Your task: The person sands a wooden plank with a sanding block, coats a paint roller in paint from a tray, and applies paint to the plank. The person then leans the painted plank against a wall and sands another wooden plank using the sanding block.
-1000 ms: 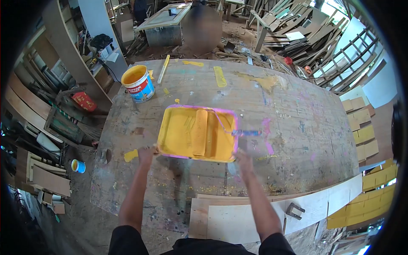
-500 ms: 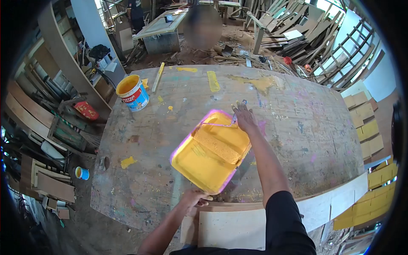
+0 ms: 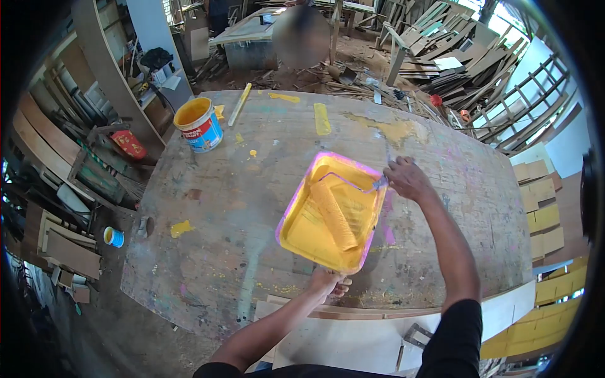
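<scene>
A paint tray with a pink-purple rim, coated inside with yellow paint, is over the worktable, slightly turned. My left hand grips its near edge, fingers curled beneath. Across the tray lies a paint roller, its sleeve soaked yellow and its wire frame reaching the right rim. At that rim my right hand is closed around the roller's handle, which is mostly hidden by the fingers. Farther left on the table stands a paint bucket with a blue and red label and yellow paint inside.
The stained worktable carries a yellow-smeared stick and dried paint patches. Pale boards lie along its near edge. A small paint can is on the floor at left. A person is beyond the table, near scrap wood.
The tray has moved right and turned, with my left hand still at its near edge. My right hand's fingers, spread before, have closed on the roller handle. The roller has swung steeper.
</scene>
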The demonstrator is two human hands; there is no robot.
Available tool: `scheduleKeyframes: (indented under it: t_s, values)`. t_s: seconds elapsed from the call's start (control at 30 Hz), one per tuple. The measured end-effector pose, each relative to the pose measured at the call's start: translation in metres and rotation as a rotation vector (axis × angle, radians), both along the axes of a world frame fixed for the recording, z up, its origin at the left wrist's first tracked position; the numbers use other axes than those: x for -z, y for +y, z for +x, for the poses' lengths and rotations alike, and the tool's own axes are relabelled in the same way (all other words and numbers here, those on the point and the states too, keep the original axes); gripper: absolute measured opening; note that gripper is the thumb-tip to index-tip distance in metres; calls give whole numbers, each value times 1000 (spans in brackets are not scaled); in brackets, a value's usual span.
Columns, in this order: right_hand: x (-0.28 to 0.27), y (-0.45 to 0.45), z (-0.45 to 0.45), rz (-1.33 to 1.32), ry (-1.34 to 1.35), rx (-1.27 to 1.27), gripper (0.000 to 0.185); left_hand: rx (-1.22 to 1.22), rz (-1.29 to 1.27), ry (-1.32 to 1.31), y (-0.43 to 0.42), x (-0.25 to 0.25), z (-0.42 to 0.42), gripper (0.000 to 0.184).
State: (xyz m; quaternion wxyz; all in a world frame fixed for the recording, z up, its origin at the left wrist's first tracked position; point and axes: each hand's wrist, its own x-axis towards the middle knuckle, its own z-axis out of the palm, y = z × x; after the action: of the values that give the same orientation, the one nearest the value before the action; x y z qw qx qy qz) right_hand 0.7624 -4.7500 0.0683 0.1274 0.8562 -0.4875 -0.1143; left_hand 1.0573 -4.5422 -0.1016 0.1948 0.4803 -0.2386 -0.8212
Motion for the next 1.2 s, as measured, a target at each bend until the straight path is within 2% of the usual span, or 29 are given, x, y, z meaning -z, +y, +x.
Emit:
scheduleKeyframes:
  t_s: [0.07,0.13,0.23,0.3,0.4,0.47,0.53,0.67,0.8,0.87,0.93,1.0,1.03,1.13,1.2]
  values:
    - [4,44,-23,-19,-79,9,33,-52,9,40,-10,-5,-25,24]
    - [8,95,-21,129,-157,265,34,-78,-4,53,-20,-2,-57,23]
    - [38,159,-3,39,-243,391,37,-90,-48,53,-33,10,-108,26]
    - [50,184,25,-27,-376,692,39,-69,-60,49,-41,21,-134,32]
    - [55,213,58,-77,-507,834,40,-100,-75,113,-31,1,-125,32]
    - [49,235,83,-85,-516,899,39,-106,-7,137,-23,18,-104,31]
    - [53,256,104,10,-579,1028,36,-321,-26,244,-15,25,-69,29]
    - [67,293,130,-86,-638,977,35,-335,-73,147,-24,12,-38,25]
    - [49,308,137,33,-662,1051,32,-387,-90,162,-32,12,-35,22]
    - [39,320,140,43,-646,1043,33,-274,-36,140,-28,12,-27,20]
    - [27,327,144,75,-596,1021,46,-248,-41,168,-15,6,-10,17]
    - [32,329,154,142,-564,1021,42,-107,-100,117,-3,-1,16,18]
    - [37,325,159,203,-538,1022,39,-120,-108,114,0,-5,28,18]
    - [71,295,175,79,-644,949,45,-192,-237,-10,29,-11,77,20]
    - [72,271,174,49,-637,937,45,329,-991,-727,47,-20,116,24]
